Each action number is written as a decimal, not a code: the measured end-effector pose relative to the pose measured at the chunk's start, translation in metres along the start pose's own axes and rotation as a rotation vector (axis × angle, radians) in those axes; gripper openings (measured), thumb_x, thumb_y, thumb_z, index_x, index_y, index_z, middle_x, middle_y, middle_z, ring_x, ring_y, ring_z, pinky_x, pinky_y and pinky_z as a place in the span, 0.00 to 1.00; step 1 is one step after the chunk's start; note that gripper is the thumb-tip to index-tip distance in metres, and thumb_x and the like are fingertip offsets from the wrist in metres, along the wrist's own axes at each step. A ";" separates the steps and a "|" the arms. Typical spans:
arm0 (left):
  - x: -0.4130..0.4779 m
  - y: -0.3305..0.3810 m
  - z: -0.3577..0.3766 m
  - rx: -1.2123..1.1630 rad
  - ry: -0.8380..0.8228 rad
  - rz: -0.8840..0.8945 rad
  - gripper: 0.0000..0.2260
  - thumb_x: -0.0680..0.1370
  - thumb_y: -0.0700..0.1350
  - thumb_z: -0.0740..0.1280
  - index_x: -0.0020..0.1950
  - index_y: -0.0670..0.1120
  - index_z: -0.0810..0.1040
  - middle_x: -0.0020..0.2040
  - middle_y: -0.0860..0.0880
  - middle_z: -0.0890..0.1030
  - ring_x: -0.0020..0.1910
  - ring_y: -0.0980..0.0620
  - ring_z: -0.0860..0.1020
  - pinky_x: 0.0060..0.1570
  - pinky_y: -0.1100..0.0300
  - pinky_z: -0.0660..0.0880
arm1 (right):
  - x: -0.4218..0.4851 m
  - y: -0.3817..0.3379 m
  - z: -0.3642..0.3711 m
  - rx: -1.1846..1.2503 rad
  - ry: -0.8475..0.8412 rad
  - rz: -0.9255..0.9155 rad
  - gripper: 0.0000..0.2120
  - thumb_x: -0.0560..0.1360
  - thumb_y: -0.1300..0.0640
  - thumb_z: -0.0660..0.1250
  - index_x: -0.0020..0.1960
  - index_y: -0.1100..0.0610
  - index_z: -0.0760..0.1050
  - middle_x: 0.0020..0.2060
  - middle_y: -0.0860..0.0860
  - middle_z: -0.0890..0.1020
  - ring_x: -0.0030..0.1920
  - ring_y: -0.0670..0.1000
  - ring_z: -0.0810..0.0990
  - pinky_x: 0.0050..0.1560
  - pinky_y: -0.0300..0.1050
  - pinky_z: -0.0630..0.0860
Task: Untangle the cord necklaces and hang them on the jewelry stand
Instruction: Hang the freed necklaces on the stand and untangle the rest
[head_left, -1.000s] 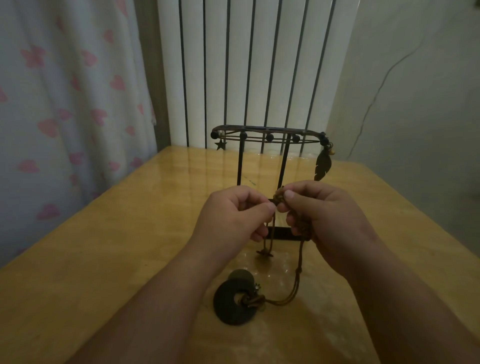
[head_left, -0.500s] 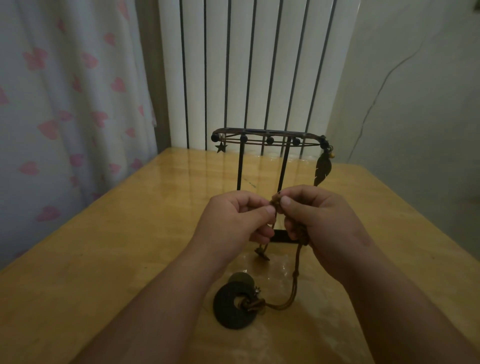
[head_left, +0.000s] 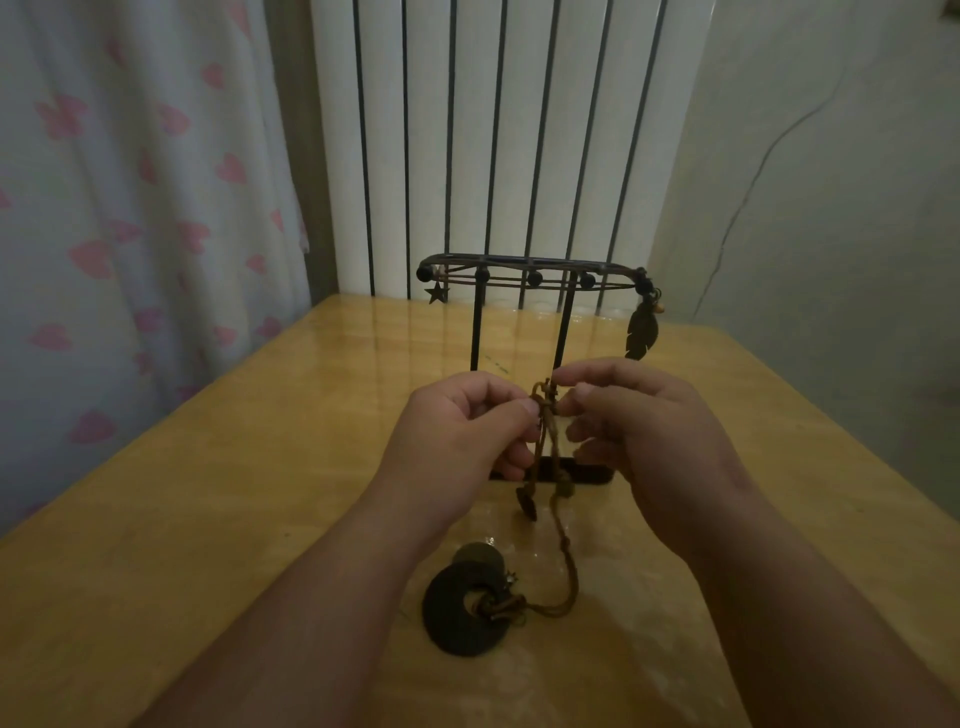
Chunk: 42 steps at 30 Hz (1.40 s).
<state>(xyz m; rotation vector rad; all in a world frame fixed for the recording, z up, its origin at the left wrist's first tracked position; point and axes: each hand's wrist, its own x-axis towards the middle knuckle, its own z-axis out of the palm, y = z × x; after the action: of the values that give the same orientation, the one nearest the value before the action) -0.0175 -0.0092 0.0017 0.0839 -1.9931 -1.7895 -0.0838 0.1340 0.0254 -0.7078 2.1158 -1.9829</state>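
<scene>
Pinching the tangled cords (head_left: 544, 404) from both sides: the left hand (head_left: 462, 436) has thumb and forefinger closed tight on the knot, and the right hand (head_left: 649, 447) nips it from the other side, fingertips almost meeting the left ones. The rest of the fingers on both hands are curled underneath, so neither hand is open at all.

The knot is held up in the air, right in front of the stand (head_left: 524, 271), about level with the middle of its two posts. From the knot the strands hang down between the hands. One short strand ends in a small dark charm (head_left: 527, 501) dangling just above the table (head_left: 208, 519). A longer strand drops, curves left and runs to a big dark ring pendant (head_left: 449, 623) lying flat on the tabletop, with a smaller round pendant (head_left: 478, 556) tucked just behind it.

On the stand's top rail there's a star charm (head_left: 435, 293) at the left end and a feather charm (head_left: 641, 332) hanging off the right end. Behind all that are a white radiator (head_left: 519, 130) and a curtain (head_left: 130, 208) with pink hearts.
</scene>
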 end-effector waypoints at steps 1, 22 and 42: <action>0.000 0.000 0.000 0.001 0.000 -0.002 0.05 0.78 0.40 0.67 0.44 0.45 0.82 0.37 0.49 0.83 0.34 0.53 0.80 0.37 0.60 0.77 | 0.000 -0.001 -0.001 -0.003 0.021 -0.016 0.11 0.77 0.63 0.63 0.48 0.52 0.82 0.41 0.51 0.83 0.43 0.51 0.79 0.42 0.45 0.75; 0.002 0.002 -0.004 -0.151 -0.021 -0.014 0.09 0.79 0.38 0.64 0.40 0.44 0.80 0.34 0.47 0.80 0.32 0.51 0.77 0.31 0.59 0.74 | 0.000 0.002 0.000 -0.206 -0.092 -0.207 0.04 0.71 0.55 0.66 0.44 0.49 0.79 0.40 0.48 0.81 0.38 0.44 0.76 0.35 0.34 0.72; 0.002 0.001 -0.004 -0.179 -0.052 -0.070 0.10 0.79 0.37 0.61 0.41 0.43 0.79 0.33 0.47 0.79 0.31 0.51 0.76 0.31 0.60 0.73 | -0.003 -0.005 0.005 -0.109 -0.095 -0.061 0.05 0.75 0.63 0.64 0.45 0.56 0.77 0.37 0.51 0.83 0.31 0.44 0.73 0.34 0.41 0.69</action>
<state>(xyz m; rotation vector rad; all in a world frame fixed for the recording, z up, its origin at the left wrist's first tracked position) -0.0177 -0.0137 0.0032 0.0516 -1.8761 -2.0257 -0.0779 0.1304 0.0286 -0.8763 2.1844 -1.8344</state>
